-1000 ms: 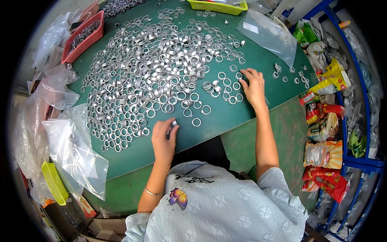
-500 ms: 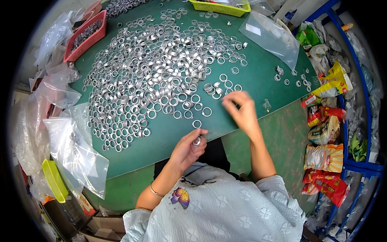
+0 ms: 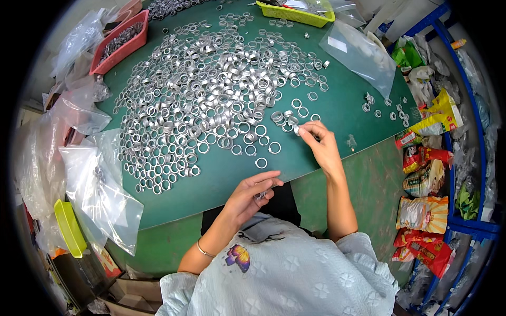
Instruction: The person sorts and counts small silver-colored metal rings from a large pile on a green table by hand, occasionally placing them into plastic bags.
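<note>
A wide spread of silvery metal rings (image 3: 203, 108) lies on the green tabletop (image 3: 337, 105). My left hand (image 3: 252, 196) is at the table's near edge, a metal ring (image 3: 260, 195) partly hidden in its curled fingers while the index finger points out. Beside a small cluster of rings (image 3: 282, 118), my right hand (image 3: 322, 145) pinches a small shiny metal piece (image 3: 297, 129) between thumb and fingertips. Its exact shape is too small to tell, though it looks like a metal ring. One loose ring (image 3: 261, 163) rests just beyond my left hand.
A pink tray (image 3: 120, 43) of small metal parts stands at the far left, a yellow-green tray (image 3: 295, 15) at the far edge. Clear plastic bags (image 3: 103, 184) hang over the left edge. Several rings (image 3: 400, 115) sit at the right. Blue shelving (image 3: 477, 226) holds coloured packages.
My right hand has come down beside the small ring cluster and now pinches a metal piece. The left hand's fingers have loosened and its index finger has stretched out. The view has shifted slightly.
</note>
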A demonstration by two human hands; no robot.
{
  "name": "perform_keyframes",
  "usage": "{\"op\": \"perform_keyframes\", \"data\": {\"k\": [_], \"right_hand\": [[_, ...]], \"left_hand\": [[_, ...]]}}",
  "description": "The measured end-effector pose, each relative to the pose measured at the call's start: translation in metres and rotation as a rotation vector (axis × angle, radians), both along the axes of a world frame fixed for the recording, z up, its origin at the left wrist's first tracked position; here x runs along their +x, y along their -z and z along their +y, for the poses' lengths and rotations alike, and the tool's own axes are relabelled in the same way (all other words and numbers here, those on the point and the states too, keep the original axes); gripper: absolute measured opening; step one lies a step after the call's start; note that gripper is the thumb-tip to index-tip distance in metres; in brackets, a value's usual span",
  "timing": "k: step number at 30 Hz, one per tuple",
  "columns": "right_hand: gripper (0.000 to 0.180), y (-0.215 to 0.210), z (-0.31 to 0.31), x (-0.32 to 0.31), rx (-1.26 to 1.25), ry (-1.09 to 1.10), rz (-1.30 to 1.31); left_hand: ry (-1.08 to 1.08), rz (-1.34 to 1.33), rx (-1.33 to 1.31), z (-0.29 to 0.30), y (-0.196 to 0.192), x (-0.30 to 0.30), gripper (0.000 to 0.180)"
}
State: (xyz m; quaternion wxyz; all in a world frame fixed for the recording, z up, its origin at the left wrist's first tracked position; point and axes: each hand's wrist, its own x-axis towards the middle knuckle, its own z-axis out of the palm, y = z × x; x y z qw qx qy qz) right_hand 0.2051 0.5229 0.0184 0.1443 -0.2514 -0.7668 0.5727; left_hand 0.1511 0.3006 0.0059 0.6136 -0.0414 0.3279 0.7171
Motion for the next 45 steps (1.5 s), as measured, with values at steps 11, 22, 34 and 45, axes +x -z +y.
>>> {"op": "perform_keyframes", "data": {"k": [11,22,34,45], "right_hand": [[0.013,-0.017,-0.035,0.018,0.056,-0.578,0.150],[0.031,0.019,-0.015,-0.031,0.839,-0.033,0.133],[0.021,0.022,0.009,-0.028,0.893,0.225,0.175],[0.043,0.028,-0.039,-0.072,0.920,-0.365,0.159]], "left_hand": [[-0.174,-0.197,-0.160,0.018,-0.022,0.002,0.032],[-0.108,-0.197,-0.001,0.002,0.001,0.002,0.021],[-0.117,-0.276,-0.052,-0.003,0.011,0.004,0.030],[0.007,-0.098,-0.063,-0.005,-0.008,0.003,0.036]]}}
